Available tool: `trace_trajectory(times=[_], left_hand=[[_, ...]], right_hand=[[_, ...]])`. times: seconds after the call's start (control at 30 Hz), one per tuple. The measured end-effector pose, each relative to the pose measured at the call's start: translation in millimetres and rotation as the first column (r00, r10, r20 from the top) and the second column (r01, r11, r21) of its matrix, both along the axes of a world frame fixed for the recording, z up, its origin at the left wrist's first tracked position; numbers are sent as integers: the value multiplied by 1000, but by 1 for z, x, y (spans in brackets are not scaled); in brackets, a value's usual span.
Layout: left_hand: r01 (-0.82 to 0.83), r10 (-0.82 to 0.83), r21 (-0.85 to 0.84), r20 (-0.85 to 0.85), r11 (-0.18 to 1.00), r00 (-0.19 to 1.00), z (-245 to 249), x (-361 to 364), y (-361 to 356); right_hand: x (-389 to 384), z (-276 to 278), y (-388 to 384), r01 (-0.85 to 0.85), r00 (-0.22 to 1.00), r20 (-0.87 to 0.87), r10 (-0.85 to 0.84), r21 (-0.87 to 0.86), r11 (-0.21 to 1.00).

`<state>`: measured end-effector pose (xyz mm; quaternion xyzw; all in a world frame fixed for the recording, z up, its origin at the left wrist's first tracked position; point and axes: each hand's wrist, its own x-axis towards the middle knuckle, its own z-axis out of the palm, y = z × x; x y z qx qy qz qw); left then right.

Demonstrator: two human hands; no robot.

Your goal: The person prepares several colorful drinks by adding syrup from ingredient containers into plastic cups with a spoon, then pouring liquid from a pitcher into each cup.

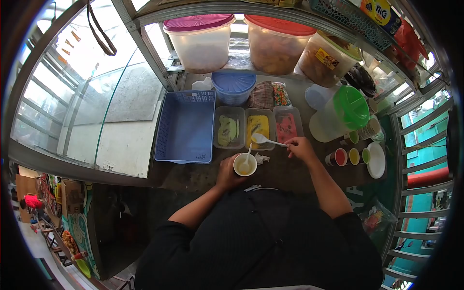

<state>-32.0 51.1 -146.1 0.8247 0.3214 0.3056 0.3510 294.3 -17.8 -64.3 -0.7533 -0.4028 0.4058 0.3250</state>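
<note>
My left hand (228, 174) is wrapped round a small white paper cup (237, 171). A little pale yellow stuff lies in the cup, and a white plastic spoon (248, 155) leans in it. With its fingers closed, my right hand (300, 148) grips the handle of a larger white spoon (261, 139). That spoon's bowl is over the front edge of a clear tub of yellow paste (260, 124). To the left of this tub is one with green paste (227, 131); to its right, one with pink-red paste (286, 126). A crumpled tissue (262, 159) lies beside the cup.
At left stands a blue plastic basket (185, 126). A blue-lidded tub (234, 89) is behind the paste tubs. To the right are a green-lidded pitcher (333, 117), coloured cups (340, 156) and a white plate (376, 160). Large lidded containers (200, 46) line the back shelf.
</note>
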Motion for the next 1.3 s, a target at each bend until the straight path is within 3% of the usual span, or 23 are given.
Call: trace_trajectory(times=[0.17, 0.37, 0.47, 0.57, 0.6, 0.67, 0.77, 0.87, 0.97, 1.07, 1.17, 1.3], left_hand=[[6, -6, -18, -11, 1000, 1000, 2, 2, 2], [45, -52, -74, -94, 996, 994, 16, 1, 2], [34, -40, -66, -88, 997, 995, 11, 1, 2], [26, -32, -64, -90, 998, 995, 17, 1, 1], [24, -30, -69, -91, 997, 995, 20, 2, 1], [20, -24, -56, -84, 998, 996, 17, 1, 1], [26, -31, -52, -101, 998, 994, 19, 2, 1], [8, -9, -11, -74, 1000, 997, 12, 4, 1], [-23, 24, 21, -41, 1000, 999, 0, 4, 1], [-54, 54, 24, -15, 998, 998, 3, 5, -1], [-90, 90, 16, -7, 996, 996, 10, 6, -2], [-129, 129, 39, 3, 991, 992, 13, 8, -5]], right_hand=[[21, -5, -6, 61, 986, -158, -42, 117, 991], [9, 41, -11, 29, 989, -149, 8, 247, 968], [0, 58, -14, -84, 986, -115, 118, 265, 961], [-18, 71, -22, -193, 981, 22, 193, 219, 957], [-26, 75, -24, -271, 957, 181, 225, 289, 918], [-41, 82, -27, -445, 841, 488, 233, 381, 810], [-46, 84, -29, -622, 646, 755, 112, 436, 650], [-37, 77, -28, -488, 684, 728, -41, 499, 716], [-33, 74, -15, -150, 836, 509, -207, 574, 805], [-27, 54, -10, -165, 748, 639, -180, 442, 882], [-27, 27, -6, -203, 748, 646, -152, 440, 874], [-27, 36, -4, -174, 853, 514, -93, 447, 877]])
